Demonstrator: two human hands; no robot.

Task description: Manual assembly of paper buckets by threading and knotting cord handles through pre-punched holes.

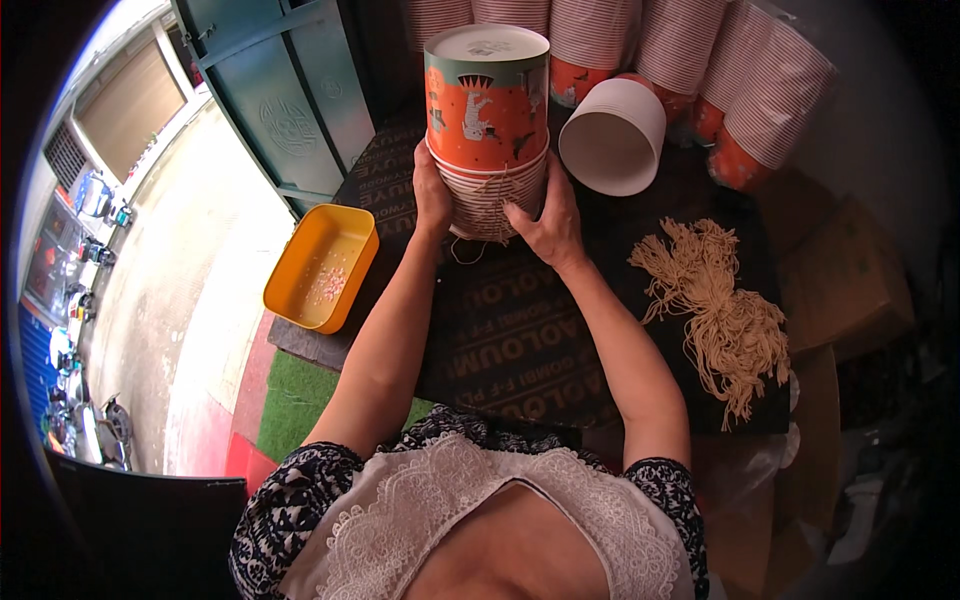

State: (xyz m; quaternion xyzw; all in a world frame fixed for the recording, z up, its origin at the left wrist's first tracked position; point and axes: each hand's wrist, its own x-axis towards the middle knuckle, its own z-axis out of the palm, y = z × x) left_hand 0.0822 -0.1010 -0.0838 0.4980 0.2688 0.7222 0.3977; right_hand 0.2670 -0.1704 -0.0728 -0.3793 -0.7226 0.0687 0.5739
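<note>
Orange paper, banded with green, covers the stack of buckets (488, 125) that the person is gripping from both sides. It is nested and upside down, a white base facing up, pale rims packed together at the lower end. The left hand (433, 195) is curled around the stack's left side, low down. The right hand (553, 222) clasps the other side, its thumb lying over the rims, where thin beige string (482, 242) crosses them and a loop hangs below. From here I can't tell whether the stack's weight rests on the dark board (510, 330) beneath, which bears printed lettering.

Just beyond the right hand a single bucket (613, 138) lies on its side, its white mouth toward the person. Nearer, on the board's right, a thick bundle of beige cords (715, 310) is gathered at the middle. To the left of the left forearm sits a yellow tub (322, 268) with small pinkish bits in its bottom.

Along the back, more stacks of buckets (770, 95) stand in clear plastic, some leaning. Cardboard boxes (850, 275) fill the right side. At the left stands a green door (280, 100), with bright pavement (190, 270) and parked motorbikes (113, 425) beyond.
</note>
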